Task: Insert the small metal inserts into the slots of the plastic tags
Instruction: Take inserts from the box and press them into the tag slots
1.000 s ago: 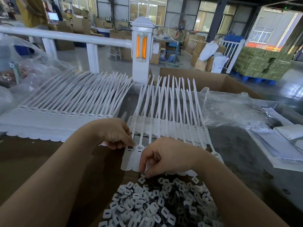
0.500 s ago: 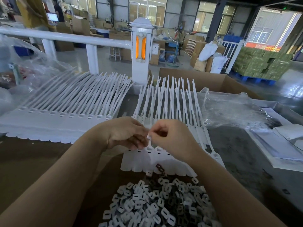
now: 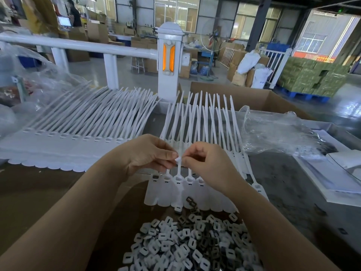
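I see my left hand (image 3: 148, 153) and my right hand (image 3: 205, 163) close together in the middle of the frame, fingertips almost touching. Both pinch one small white piece (image 3: 178, 159) between them. I cannot tell if it is a metal insert. Just under the hands lies a row of white plastic tags (image 3: 187, 190), their long thin tails pointing up to the top of the frame. At the bottom middle sits a big pile of small inserts (image 3: 187, 245), white and dark ones mixed. A second, longer row of tags (image 3: 64, 147) lies at the left. A clear plastic bag (image 3: 277, 132) lies at the right
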A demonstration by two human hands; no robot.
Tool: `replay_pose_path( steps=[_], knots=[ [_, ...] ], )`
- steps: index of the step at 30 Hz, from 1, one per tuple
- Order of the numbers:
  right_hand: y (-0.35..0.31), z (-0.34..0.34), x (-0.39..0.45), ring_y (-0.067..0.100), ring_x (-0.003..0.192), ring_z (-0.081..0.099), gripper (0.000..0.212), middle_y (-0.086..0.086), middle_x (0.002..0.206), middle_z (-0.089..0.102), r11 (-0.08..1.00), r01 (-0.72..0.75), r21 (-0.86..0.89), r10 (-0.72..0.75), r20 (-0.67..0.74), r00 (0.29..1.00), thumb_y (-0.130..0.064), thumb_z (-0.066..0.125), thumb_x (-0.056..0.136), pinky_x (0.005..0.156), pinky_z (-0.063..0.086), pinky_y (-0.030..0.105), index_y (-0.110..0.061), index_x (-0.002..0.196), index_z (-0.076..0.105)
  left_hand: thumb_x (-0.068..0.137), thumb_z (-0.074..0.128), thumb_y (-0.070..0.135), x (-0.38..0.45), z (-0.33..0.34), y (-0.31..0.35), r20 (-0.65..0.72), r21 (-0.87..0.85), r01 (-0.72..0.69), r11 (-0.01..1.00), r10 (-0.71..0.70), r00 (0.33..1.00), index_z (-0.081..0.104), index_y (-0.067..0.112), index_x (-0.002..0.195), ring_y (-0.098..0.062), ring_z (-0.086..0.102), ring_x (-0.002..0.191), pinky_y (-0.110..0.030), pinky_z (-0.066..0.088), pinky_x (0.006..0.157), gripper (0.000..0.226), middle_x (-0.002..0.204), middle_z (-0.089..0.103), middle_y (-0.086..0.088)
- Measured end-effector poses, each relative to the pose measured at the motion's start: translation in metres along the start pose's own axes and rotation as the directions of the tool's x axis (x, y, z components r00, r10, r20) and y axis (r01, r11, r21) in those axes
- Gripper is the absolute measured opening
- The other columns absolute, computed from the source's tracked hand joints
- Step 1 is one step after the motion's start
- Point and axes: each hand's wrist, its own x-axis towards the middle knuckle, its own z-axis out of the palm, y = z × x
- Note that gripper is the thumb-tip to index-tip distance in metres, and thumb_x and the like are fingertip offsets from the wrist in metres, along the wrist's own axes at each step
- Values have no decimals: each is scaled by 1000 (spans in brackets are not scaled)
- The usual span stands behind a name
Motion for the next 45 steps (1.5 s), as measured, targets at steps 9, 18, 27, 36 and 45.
replay_pose_path(
  steps=[9,18,27,36,45],
  knots=[
    [8,4,0,-2,71,62,5,-11,81,69,978,-114,-175,146,181,973,-25,66,92,62,43,11,-28,90,69,81,78,11,-6,-25,4,-81,370,170,913,-151,985,76,4,88,-17,74,69,-20,55,56,11,79,76,-11],
    [8,4,-1,1,73,62,6,-10,81,68,977,-121,-175,155,200,967,-23,64,94,66,45,15,-26,92,69,82,77,12,-4,-18,3,-101,515,179,839,-147,984,74,6,85,-9,69,61,-16,52,55,7,65,73,-1],
    [7,4,-1,4,78,64,7,-10,84,69,977,-112,-180,149,204,968,-22,64,95,70,49,17,-27,91,68,83,77,12,-3,-15,6,-105,605,181,775,-148,983,73,5,84,-11,65,59,-15,51,52,8,66,70,-3],
    [8,3,-1,5,80,65,9,-9,85,69,978,-103,-179,141,213,967,-21,63,94,74,53,21,-28,90,67,80,80,14,4,-16,-1,-127,612,220,760,-180,975,71,9,77,-8,63,53,-15,49,48,11,59,68,0],
    [7,2,-1,-1,67,59,8,-10,76,67,983,-85,-163,124,241,963,-21,66,91,66,50,20,-28,87,69,83,78,18,7,-14,-2,-133,662,237,711,-199,971,69,9,80,-13,63,59,-18,51,47,13,60,66,-2]
  ],
)
